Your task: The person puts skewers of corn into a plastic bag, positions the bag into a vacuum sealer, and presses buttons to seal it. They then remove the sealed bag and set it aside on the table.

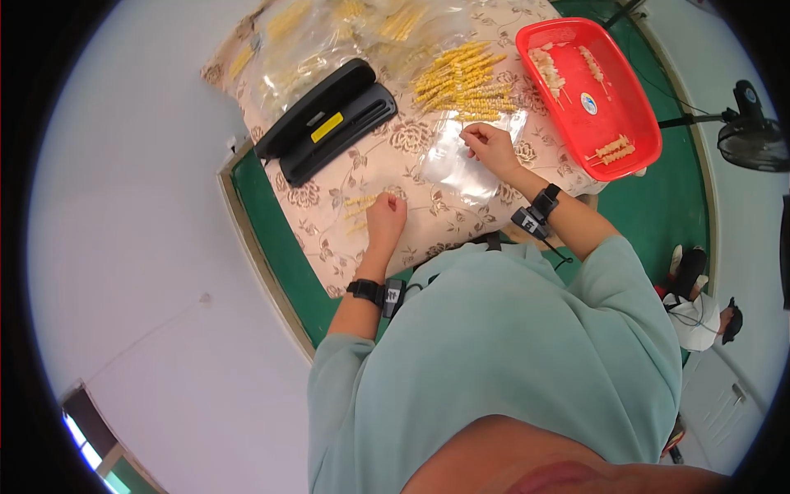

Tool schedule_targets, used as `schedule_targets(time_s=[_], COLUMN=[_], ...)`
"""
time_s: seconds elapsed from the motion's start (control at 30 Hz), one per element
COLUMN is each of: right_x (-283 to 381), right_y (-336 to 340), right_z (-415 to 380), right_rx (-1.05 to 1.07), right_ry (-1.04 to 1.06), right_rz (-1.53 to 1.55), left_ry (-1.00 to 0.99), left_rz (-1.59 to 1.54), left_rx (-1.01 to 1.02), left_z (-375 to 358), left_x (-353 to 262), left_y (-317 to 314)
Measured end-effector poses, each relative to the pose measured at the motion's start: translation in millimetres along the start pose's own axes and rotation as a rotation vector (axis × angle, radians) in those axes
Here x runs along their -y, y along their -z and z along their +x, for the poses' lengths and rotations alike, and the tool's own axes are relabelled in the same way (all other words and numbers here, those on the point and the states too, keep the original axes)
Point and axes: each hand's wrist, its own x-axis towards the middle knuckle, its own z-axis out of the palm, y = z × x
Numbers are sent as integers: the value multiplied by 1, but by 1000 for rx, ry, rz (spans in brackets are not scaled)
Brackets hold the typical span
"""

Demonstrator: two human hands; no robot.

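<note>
My left hand [387, 219] is closed above the flowered tablecloth, near its front left part. Just left of it lie a few short yellow skewers [357, 214]; whether the fingers grip them is hidden. My right hand [489, 150] has its fingers curled into a pinch over a clear plastic bag [461, 169] lying flat. What sits between those fingertips, if anything, is too small to make out. Right behind this hand is a pile of yellow beaded-looking skewers [461, 78].
An open black case [333, 123] with a yellow label stands at left. Behind it are clear bags [362, 33] of yellow skewers. At right, a red tub [613, 99] holds several pale skewers. A fan [749, 136] and a person [695, 317] are farther right.
</note>
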Motion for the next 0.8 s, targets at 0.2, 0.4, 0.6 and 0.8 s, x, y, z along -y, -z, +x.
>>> schedule_targets(time_s=[0.2, 0.4, 0.6, 0.8], right_x=[10, 7, -5, -4], right_y=[18, 12, -45, -111], right_z=[-14, -14, 2, 10], right_rx=[383, 766, 904, 1039], right_ry=[251, 441, 576, 618], right_rz=[-560, -950, -1169, -911], left_ry=[-61, 9, 60, 3], left_rz=[54, 8, -37, -78], left_rx=[-80, -78, -90, -119], left_z=[-5, -10, -15, -11], left_x=[5, -5, -11, -10], left_y=[-5, -1, 0, 1])
